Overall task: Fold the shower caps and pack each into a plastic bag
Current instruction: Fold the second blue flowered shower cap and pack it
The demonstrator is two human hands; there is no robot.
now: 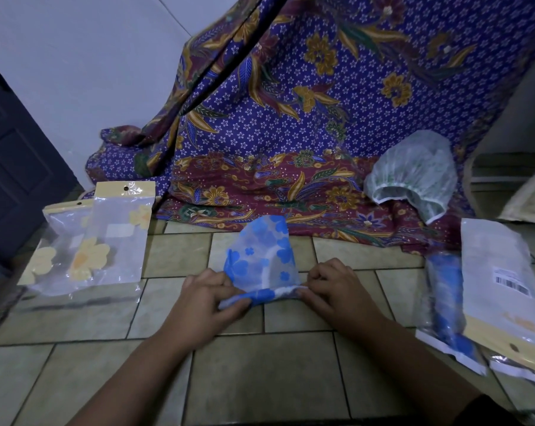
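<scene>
Blue cap [261, 256] hem beneath curled fingers [318, 279]

A translucent blue-flowered shower cap [261, 259] is lying folded into a wedge on the tiled floor [260, 373], its rolled near edge being pinched by the left hand [210, 299] and right hand [337, 290]. A white shower cap [410, 173] is sitting puffed open on the patterned cloth [290, 186], far right. Two yellow-flowered plastic bags [118, 235] are lying overlapped at the left, while a bag holding a blue cap [447, 305] and a barcoded bag [503, 287] are lying together at the right.
</scene>
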